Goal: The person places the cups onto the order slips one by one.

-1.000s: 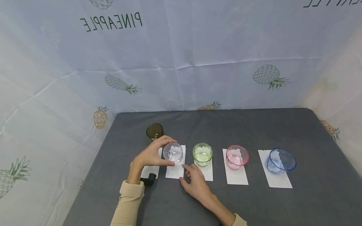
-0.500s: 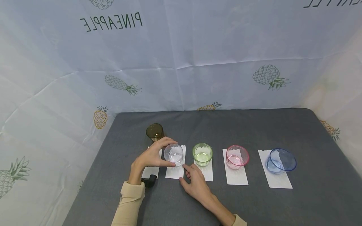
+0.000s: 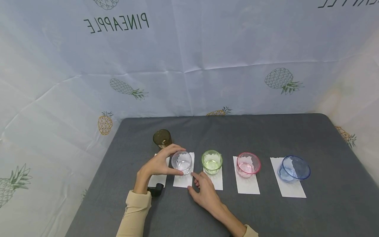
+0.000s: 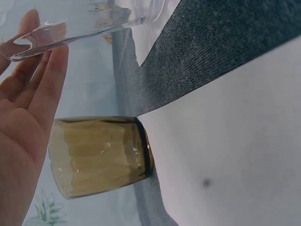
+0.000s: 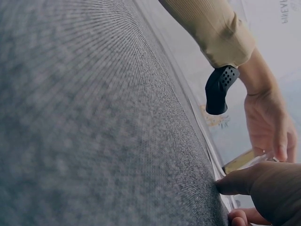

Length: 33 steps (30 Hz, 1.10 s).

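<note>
My left hand [image 3: 163, 162] grips the clear glass [image 3: 181, 162] by its upper part, thumb on the near side and fingers on the far side. Upright, the glass stands over a white paper sheet [image 3: 181, 181]. My right hand [image 3: 205, 194] rests low by that sheet's right edge. Its index finger reaches close to the glass's base and its thumb touches down near the sheet's lower corner; the other fingers are curled. An amber-brown glass [image 4: 101, 155] stands behind my left hand, at the far end of another paper sheet [image 4: 235, 141].
To the right, a green-tinted glass [image 3: 212, 162], a pink glass [image 3: 248, 164] and a blue glass [image 3: 294, 168] stand in a row, each on its own white paper. The grey table [image 3: 231, 135] ends at a pineapple-print curtain [image 3: 189, 42].
My left hand and the clear glass shifted very slightly to the right and nearer me in the first half second, then stayed almost still. My right hand has not visibly moved.
</note>
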Motion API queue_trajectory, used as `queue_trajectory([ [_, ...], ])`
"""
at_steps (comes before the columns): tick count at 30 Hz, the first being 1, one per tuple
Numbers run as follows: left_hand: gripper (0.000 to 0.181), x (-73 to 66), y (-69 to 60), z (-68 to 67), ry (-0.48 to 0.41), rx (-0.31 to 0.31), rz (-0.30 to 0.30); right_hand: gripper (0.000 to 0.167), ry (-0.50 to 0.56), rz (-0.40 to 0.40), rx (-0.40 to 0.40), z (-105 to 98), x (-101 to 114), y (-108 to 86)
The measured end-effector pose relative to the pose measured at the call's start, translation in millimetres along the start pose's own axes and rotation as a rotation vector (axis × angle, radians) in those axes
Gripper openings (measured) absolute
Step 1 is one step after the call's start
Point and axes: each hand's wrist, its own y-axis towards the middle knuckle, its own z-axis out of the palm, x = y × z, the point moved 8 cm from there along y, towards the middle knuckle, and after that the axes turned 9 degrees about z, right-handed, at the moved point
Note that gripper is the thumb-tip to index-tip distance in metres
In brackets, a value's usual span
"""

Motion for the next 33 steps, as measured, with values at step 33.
queue_trajectory([
  [33, 0.062, -10.2, -9.6, -34.5, 0.030, -0.141, 0.090, 0.023, 0.211, -0.103, -0.054, -6, 2, -3.6],
])
